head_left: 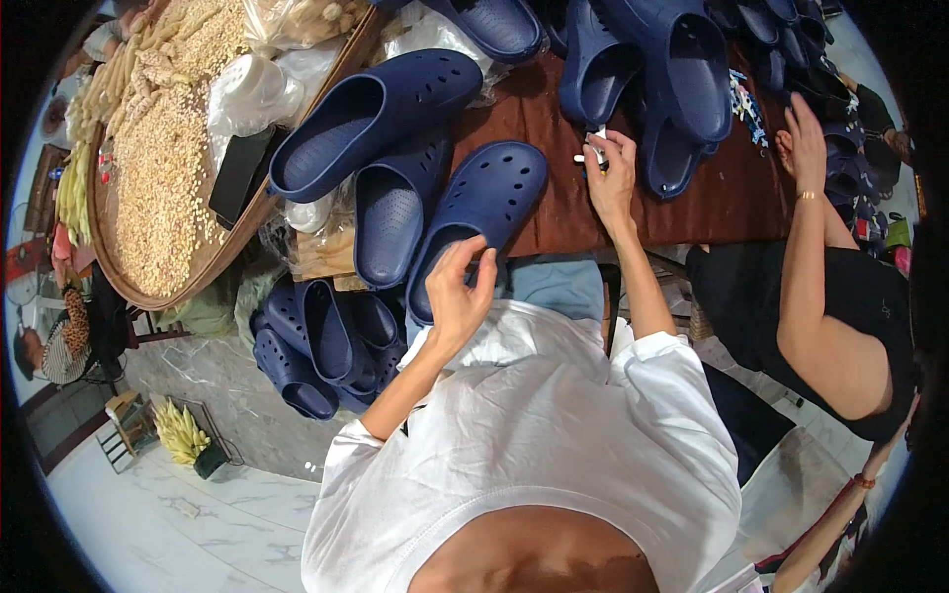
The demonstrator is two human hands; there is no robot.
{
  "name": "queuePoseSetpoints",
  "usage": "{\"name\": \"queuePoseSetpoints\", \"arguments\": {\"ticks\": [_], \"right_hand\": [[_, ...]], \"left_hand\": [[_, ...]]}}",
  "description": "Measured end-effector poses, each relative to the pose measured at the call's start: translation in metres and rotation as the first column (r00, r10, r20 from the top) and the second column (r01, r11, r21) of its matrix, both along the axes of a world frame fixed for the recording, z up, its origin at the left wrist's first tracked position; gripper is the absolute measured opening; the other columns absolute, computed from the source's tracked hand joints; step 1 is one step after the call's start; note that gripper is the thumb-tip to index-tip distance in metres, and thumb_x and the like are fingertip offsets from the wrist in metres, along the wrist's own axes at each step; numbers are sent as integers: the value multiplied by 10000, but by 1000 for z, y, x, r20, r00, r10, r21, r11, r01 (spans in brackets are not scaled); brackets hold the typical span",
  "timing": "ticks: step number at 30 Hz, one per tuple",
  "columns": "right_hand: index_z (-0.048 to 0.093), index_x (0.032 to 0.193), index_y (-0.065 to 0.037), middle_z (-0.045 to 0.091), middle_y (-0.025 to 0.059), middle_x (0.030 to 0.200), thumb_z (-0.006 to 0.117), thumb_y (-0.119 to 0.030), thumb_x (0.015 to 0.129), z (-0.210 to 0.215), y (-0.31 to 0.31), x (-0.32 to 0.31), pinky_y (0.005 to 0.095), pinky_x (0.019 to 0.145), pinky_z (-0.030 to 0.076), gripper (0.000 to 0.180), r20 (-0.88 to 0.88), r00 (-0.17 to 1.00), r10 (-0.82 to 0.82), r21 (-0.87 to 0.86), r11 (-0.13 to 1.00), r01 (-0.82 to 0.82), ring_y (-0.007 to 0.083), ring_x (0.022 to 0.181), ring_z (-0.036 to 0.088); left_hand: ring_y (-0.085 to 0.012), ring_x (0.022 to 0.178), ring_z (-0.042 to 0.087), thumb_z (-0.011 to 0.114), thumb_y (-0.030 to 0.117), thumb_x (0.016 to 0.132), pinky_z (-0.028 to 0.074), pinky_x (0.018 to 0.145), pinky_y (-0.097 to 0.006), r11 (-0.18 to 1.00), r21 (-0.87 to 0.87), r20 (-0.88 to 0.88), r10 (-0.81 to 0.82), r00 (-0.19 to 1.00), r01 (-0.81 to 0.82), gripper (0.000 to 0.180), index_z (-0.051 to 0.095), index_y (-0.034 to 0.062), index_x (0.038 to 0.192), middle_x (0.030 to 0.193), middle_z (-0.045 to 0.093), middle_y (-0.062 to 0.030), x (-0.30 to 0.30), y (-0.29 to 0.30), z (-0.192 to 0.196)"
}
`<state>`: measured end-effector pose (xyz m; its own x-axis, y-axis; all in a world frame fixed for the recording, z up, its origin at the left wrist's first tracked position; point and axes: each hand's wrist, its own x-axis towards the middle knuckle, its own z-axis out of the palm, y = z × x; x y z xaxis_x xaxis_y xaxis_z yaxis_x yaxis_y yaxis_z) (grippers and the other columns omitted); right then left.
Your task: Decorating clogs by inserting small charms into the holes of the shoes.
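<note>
Presently, the head view shows a person in a white shirt (534, 395) at a table with a brown cloth (565, 222). The left hand (458, 304) is half curled, thumb and forefinger nearly meeting, over the near end of a navy clog (491, 193); I can't tell whether it holds anything. The right hand (615, 180) pinches a small white piece (596, 155), close to the far clogs (692, 74). Left of the navy clog lie other clogs (388, 222), then a tray (240, 240) of pale kernels (163, 173). At right is a co-worker's open hand (808, 148).
</note>
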<state>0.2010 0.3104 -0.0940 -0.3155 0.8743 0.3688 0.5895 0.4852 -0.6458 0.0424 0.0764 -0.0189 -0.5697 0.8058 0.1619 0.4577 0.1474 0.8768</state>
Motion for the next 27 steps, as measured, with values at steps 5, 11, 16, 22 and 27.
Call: {"name": "queuePoseSetpoints", "arguments": {"ticks": [5,11,16,22,27], "right_hand": [[649,1043,-28,546,140,1125,691,-49,803,-2,5,-2,372,859,492,244,-101,995,-26,-16,1000,25,275,998,589],[621,1037,-35,573,118,1002,659,-11,777,11,1,-13,371,842,485,263,-216,967,-132,-165,981,97,269,930,592],[634,998,-35,588,121,995,636,8,801,43,-20,-31,370,800,481,202,-149,989,-12,-12,1000,10,280,912,598],[646,994,-49,611,108,990,649,15,805,64,-34,-62,402,830,479,200,-64,921,384,191,911,-366,303,947,591],[637,1040,-23,614,113,1019,664,-2,831,67,-41,-72,373,825,487,212,-83,852,516,28,856,-516,287,964,609]], "left_hand": [[-192,875,674,668,90,866,511,812,-291,994,-70,393,-47,918,80,238,638,-32,1069,957,704,-117,1,9,-12],[-169,955,550,638,208,842,424,875,-304,993,115,973,-114,201,7,453,520,-35,1205,1130,588,-58,-20,26,-25],[-258,1211,518,609,84,823,380,1049,-362,976,209,978,-210,7,65,570,432,-70,1343,1334,523,-138,-34,29,-40],[-310,1241,521,579,81,859,384,1111,-437,989,58,962,-91,-259,-133,522,428,-80,1333,1336,527,-193,-33,62,-19],[-320,1214,539,539,11,797,396,1109,-447,977,133,942,-177,-284,-169,535,440,-86,1314,1297,541,-196,-31,68,-23]]}}
